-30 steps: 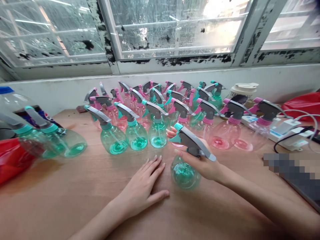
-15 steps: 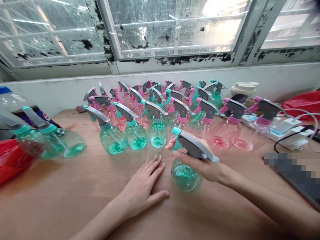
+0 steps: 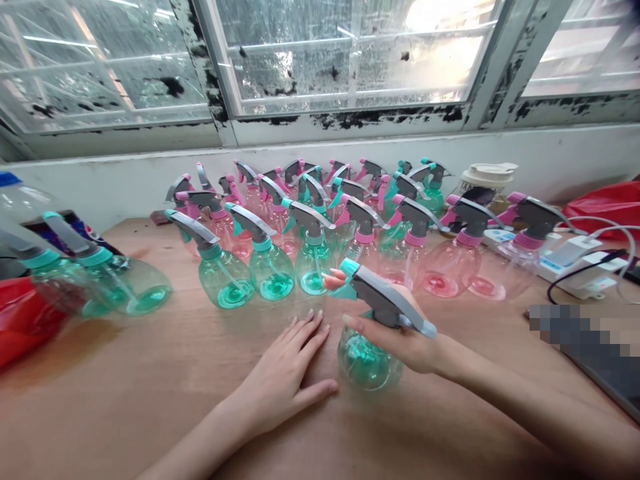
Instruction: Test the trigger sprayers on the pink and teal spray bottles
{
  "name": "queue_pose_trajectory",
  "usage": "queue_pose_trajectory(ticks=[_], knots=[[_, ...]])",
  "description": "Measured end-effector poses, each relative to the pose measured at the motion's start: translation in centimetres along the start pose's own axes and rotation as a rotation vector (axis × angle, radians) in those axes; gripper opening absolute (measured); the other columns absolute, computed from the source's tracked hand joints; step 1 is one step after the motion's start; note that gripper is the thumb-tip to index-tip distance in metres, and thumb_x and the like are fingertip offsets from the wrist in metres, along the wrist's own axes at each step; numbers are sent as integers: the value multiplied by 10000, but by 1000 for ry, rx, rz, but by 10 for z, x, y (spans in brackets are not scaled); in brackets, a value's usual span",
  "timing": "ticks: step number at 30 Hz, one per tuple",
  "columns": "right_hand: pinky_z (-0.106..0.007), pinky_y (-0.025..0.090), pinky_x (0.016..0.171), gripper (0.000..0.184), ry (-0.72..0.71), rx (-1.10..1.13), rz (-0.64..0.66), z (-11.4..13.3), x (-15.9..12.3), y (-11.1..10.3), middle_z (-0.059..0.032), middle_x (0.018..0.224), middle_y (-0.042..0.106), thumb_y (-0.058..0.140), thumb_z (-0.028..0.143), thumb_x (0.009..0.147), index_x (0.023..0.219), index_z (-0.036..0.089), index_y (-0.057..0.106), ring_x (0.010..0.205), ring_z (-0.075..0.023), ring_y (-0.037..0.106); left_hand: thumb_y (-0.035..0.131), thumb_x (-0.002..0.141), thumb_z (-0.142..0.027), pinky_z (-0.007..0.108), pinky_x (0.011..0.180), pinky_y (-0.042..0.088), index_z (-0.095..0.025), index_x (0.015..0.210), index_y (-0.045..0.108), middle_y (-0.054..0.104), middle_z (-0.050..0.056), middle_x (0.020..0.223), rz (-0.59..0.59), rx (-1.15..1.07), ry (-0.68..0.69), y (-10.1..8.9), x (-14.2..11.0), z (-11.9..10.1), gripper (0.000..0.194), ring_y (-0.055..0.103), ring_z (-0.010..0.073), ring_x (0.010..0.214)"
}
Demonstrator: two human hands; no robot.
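My right hand (image 3: pixel 400 333) is wrapped round the neck of a green spray bottle (image 3: pixel 370 363), just under its grey and teal trigger head. Green liquid shows inside the bottle, and the nozzle points away to the left. Palm down on the wooden table (image 3: pixel 150 400), my left hand (image 3: pixel 285 367) lies with its fingers stretched out, left of the held bottle and apart from it. Beyond my hands stand several green spray bottles (image 3: pixel 273 270) and several pink spray bottles (image 3: pixel 450 267) in rows.
Two more green spray bottles (image 3: pixel 135 290) stand at the left, by a red plastic bag (image 3: pixel 30 320) and a large drink bottle (image 3: pixel 20 193). At the right are a power strip (image 3: pixel 570 273) with cables, a lidded cup (image 3: pixel 487 180) and a dark, partly blurred flat object (image 3: pixel 585 353).
My right hand has brought the held spray bottle slightly down and nearer to me. The fingertips near the trigger have shifted a little. My left hand has stayed in place.
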State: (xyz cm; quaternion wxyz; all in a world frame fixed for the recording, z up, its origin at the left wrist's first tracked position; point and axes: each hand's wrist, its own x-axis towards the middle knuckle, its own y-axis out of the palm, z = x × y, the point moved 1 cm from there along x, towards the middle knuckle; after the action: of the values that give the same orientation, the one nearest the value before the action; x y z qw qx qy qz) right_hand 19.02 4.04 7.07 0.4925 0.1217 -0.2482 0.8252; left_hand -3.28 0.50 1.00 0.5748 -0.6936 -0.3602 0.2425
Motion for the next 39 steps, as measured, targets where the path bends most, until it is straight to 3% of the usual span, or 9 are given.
queue_pose_trajectory(ticks=[9,16,26,30,34,39], knots=[[-310,585,640,447,-18,-14,30,1,0,-1,-29,906,717,570,289,927,1370,294,508,733,-191,688,497,949,-599,534,1149,268,-161,1518,319,314,160,1563,10,9,3,-1,1,-1,739,270,323,1444],[-378,598,799,451,-38,6,35,-3,-1,-1,-41,1007,702,568,292,934,1378,293,492,937,-232,701,510,948,-587,541,1142,277,-179,1528,296,308,154,1566,9,0,1,0,1,0,741,263,328,1445],[-331,583,742,331,6,155,22,7,1,1,-49,1154,652,607,192,865,1181,273,554,832,-174,680,519,943,-589,556,1135,286,-203,1528,305,357,147,1545,-32,-37,9,0,0,0,733,314,343,1423],[-298,567,783,205,41,208,25,11,1,-1,-43,1053,648,623,198,858,1053,241,578,944,-177,665,526,937,-592,545,1134,298,-194,1518,333,378,149,1534,-30,-34,1,-1,1,-1,730,338,350,1410],[-262,558,737,136,64,181,23,12,0,-2,-21,927,628,638,197,847,973,215,588,856,-150,656,535,930,-592,551,1131,301,-189,1518,331,354,155,1545,-20,-34,3,-1,1,-1,742,318,360,1418],[-302,568,793,230,-15,154,29,9,0,-1,-39,1011,655,611,184,858,1080,226,565,884,-161,673,517,941,-593,548,1137,291,-159,1511,330,320,170,1558,-16,-10,5,1,0,0,741,299,350,1428]])
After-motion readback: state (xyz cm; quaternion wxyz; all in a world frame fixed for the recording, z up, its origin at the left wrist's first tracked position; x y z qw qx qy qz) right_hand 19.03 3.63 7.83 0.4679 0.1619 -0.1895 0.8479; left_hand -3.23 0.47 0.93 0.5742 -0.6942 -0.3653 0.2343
